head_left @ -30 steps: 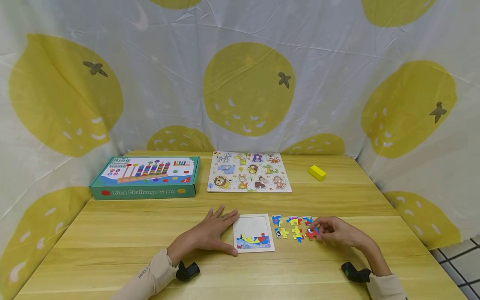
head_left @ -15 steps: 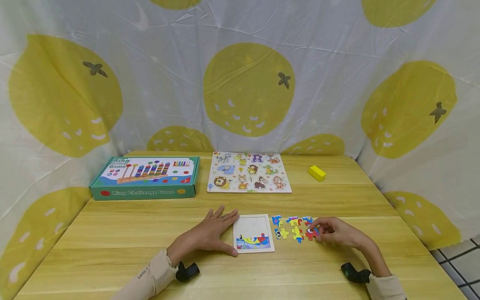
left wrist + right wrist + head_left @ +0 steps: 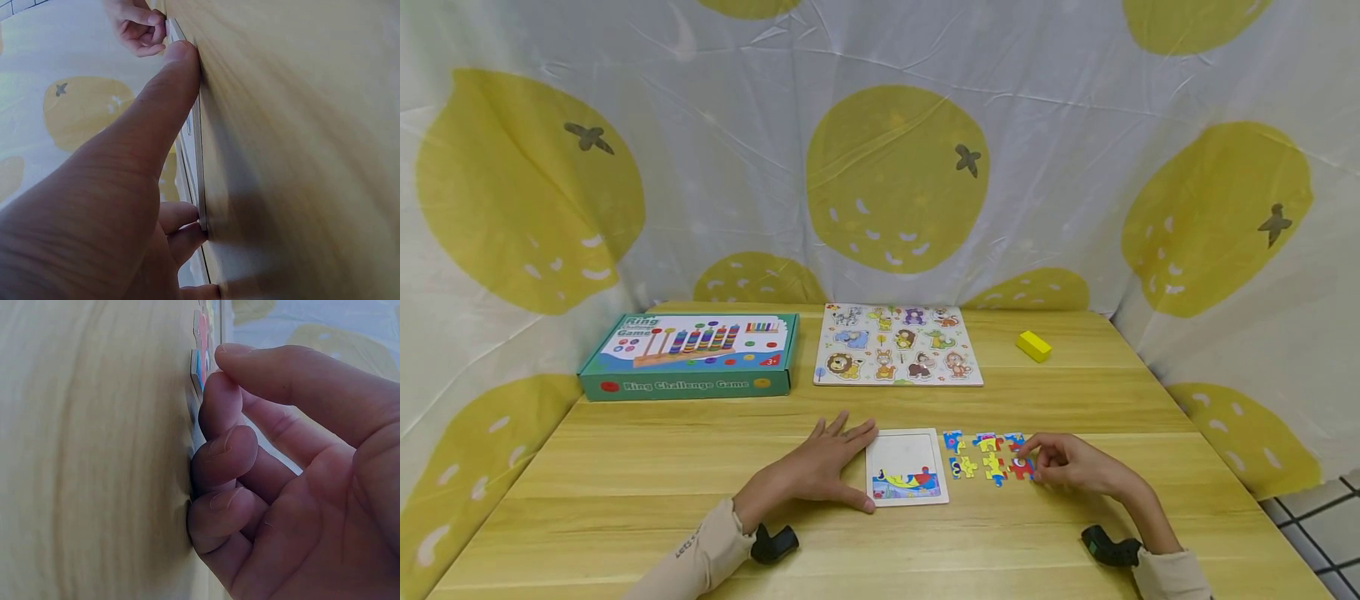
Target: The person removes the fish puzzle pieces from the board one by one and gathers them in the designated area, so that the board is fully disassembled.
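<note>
Left hand (image 3: 818, 467): fingers extended and spread, thumb at the tray's near left corner, forefinger at the far left. Tray (image 3: 904, 450): flat on the tabletop (image 3: 1157, 408), coloured picture across its near part, white beyond. Right hand (image 3: 1075, 463): fingers curled at the red piece (image 3: 1021, 469), whether pinching cannot be told. Other pieces (image 3: 995, 469): five, right of the tray. Behind, left to right: box (image 3: 692, 354), animal board (image 3: 895, 358), yellow block (image 3: 1033, 346).

The tray (image 3: 902, 450) lies on the worktop (image 3: 865, 558), pieces (image 3: 993, 467) just right of it, the board (image 3: 898, 344) behind it, the box (image 3: 688, 358) behind-left, the block (image 3: 1034, 346) behind-right.
</note>
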A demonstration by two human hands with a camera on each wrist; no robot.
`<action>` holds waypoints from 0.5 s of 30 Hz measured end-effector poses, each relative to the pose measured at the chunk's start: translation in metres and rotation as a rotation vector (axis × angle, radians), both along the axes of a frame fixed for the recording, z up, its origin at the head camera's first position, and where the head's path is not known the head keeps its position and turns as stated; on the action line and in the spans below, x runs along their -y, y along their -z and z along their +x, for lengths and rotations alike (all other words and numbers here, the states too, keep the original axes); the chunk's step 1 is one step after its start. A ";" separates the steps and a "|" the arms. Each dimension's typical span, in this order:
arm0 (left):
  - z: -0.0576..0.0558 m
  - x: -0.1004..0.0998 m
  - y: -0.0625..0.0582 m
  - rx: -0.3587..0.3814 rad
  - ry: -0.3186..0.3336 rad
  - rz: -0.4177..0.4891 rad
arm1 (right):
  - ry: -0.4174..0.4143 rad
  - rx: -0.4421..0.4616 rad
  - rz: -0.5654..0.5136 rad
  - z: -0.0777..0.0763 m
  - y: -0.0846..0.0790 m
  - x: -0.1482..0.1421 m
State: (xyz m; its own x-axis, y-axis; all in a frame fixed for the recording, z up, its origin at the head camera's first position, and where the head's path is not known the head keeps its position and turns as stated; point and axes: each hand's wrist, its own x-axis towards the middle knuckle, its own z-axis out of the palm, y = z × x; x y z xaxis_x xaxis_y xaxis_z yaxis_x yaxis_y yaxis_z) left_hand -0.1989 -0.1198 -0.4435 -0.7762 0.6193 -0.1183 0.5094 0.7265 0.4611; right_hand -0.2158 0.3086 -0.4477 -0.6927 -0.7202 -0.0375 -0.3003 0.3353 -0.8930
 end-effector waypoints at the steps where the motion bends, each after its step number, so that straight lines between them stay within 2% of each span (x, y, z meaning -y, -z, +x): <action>1: 0.000 0.000 0.000 0.001 0.000 0.000 | 0.002 0.000 0.001 0.000 0.000 0.000; 10: 0.000 -0.001 0.000 0.003 -0.001 0.000 | 0.015 -0.010 0.009 0.000 0.000 0.000; 15: 0.000 0.000 0.000 0.004 0.002 -0.005 | 0.122 -0.062 0.090 0.002 -0.006 0.006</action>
